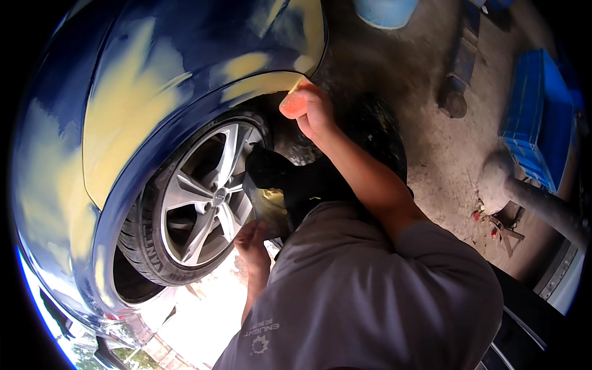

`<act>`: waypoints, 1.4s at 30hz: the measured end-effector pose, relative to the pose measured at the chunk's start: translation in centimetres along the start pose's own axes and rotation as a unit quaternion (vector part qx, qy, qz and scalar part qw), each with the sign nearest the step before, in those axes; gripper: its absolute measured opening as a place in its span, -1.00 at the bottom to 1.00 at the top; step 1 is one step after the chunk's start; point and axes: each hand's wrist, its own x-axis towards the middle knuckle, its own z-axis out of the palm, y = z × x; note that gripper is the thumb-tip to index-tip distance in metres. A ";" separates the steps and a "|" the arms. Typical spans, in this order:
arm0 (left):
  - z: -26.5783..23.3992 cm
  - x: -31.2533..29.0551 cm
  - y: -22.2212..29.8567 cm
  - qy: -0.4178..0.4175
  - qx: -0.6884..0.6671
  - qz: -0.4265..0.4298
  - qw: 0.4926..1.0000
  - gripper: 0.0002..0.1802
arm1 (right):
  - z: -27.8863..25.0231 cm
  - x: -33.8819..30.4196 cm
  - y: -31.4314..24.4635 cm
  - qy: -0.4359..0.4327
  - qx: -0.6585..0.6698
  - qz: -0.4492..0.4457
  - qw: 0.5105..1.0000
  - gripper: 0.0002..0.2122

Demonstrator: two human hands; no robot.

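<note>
My right hand (316, 114) is closed on an orange-red putty spreader (292, 106), which carries yellow putty on its upper edge. The spreader is beside the wheel arch (271, 83) of a dark blue car; I cannot tell whether it touches the panel. Low by the wheel, my left hand (251, 245) grips the edge of a putty board (277, 221). Yellow putty (271, 200) lies on the board, and part of the board is lost against my dark trousers. Large patches of yellow filler (126, 117) cover the car's body panels.
The car's wheel (219, 196), with silver spokes, stands left of my left hand. On the floor are a light blue tub (386, 13) at the far side and a blue crate (524, 123) at right. A dark grey pipe-like bar (546, 209) juts in from the right.
</note>
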 end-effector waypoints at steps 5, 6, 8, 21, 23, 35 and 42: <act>0.2 0.0 0.2 -0.003 0.004 -0.004 1.000 -0.91 | 3.4 -2.6 -1.2 -0.040 -0.006 -0.021 0.999 -0.82; 0.0 0.1 0.0 -0.003 -0.002 -0.006 1.000 -0.91 | 4.2 -3.2 -1.5 -0.046 -0.003 -0.023 0.999 -0.80; 0.1 0.1 0.2 -0.006 -0.007 -0.005 1.000 -0.93 | 5.5 -4.1 -1.7 -0.058 -0.008 -0.029 0.998 -0.79; -0.7 0.5 -1.0 0.004 -0.054 0.020 0.998 -0.93 | 15.0 -11.5 -3.4 -0.098 -0.116 -0.066 0.986 -0.88; -0.1 0.3 0.0 0.004 -0.058 0.020 0.998 -0.93 | 15.7 -12.1 -3.0 -0.128 -0.118 -0.074 0.982 -0.83; -0.6 0.8 0.7 -0.005 -0.110 0.072 0.991 -0.86 | 12.4 -13.8 -3.3 -0.249 -0.438 -0.141 0.852 -0.79; 3.1 1.8 2.7 -0.074 -0.245 0.026 0.966 -0.97 | 7.4 -13.2 -10.7 -0.183 -0.415 -0.041 0.890 -0.67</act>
